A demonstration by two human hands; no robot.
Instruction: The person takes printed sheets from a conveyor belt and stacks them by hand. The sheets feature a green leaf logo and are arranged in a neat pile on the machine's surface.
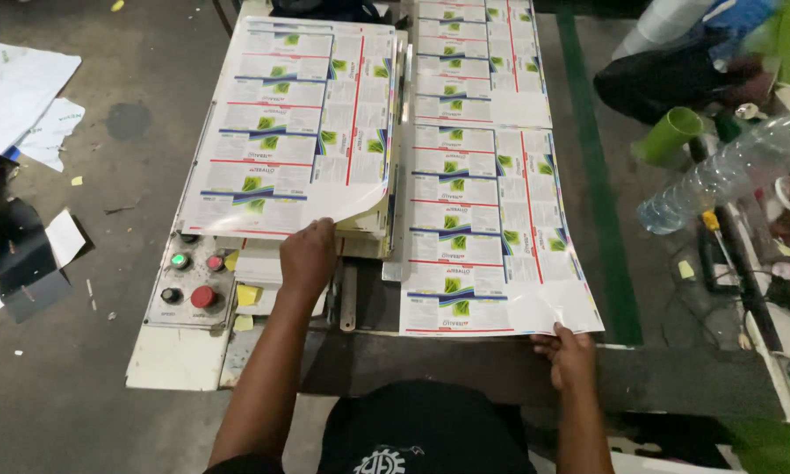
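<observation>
A stack of printed sheets (294, 123) is laid on the left part of the machine table (175, 364), and its near edge is lifted by the left hand (308, 257). A long printed sheet (487, 175) is spread just to the right of the stack, its near corner held by the right hand (570, 355). A control panel with buttons (190, 279) is set before the stack, to the left. Loose papers (21, 96) are scattered on the floor far left; a plastic bottle (728, 171) is placed at the right.

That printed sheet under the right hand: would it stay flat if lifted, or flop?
Probably floppy: the printed sheet looks thin and its near corner curls by the right hand. Likely light, held by one edge. Its glossy face may slide easily; the left hand lifts another sheet, which bends.
</observation>
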